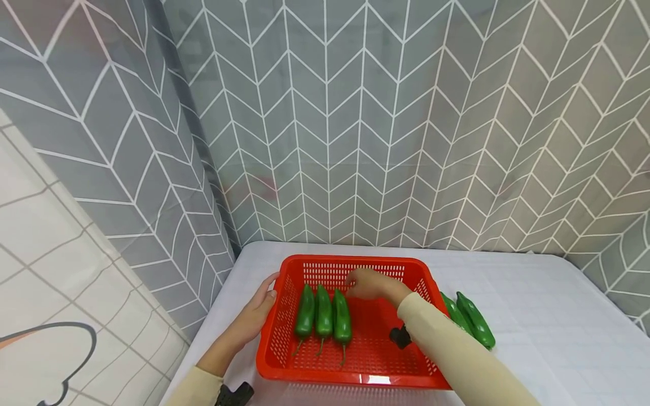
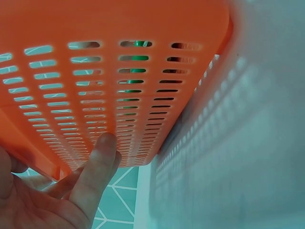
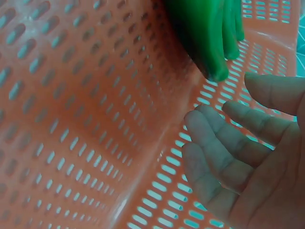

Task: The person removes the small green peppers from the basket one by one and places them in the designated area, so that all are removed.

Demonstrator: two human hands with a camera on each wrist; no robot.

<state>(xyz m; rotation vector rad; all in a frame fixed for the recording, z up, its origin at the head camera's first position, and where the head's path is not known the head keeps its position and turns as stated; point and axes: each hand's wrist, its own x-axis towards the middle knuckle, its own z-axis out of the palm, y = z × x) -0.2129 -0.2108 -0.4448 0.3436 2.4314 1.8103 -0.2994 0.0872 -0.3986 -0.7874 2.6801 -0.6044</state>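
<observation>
Three green chili peppers (image 1: 324,312) lie side by side in the left half of a red slotted plastic basket (image 1: 345,380), stems toward the near side. My right hand (image 1: 369,283) is inside the basket, right of the peppers near the far wall. In the right wrist view, the right hand (image 3: 243,157) has relaxed fingers and a bare palm, just apart from the pepper tips (image 3: 217,71). At the basket's left side, my left hand (image 1: 256,312) touches the rim. The left wrist view shows a fairly straight finger of the left hand (image 2: 71,195) resting against the outer slotted wall (image 2: 107,100).
Two more green chili peppers (image 1: 468,318) lie on the white table (image 1: 548,321) right of the basket, partly hidden by the right sleeve. A grey patterned curtain (image 1: 355,141) hangs behind the table and continues along the left. White wall tiles (image 1: 66,254) show at far left.
</observation>
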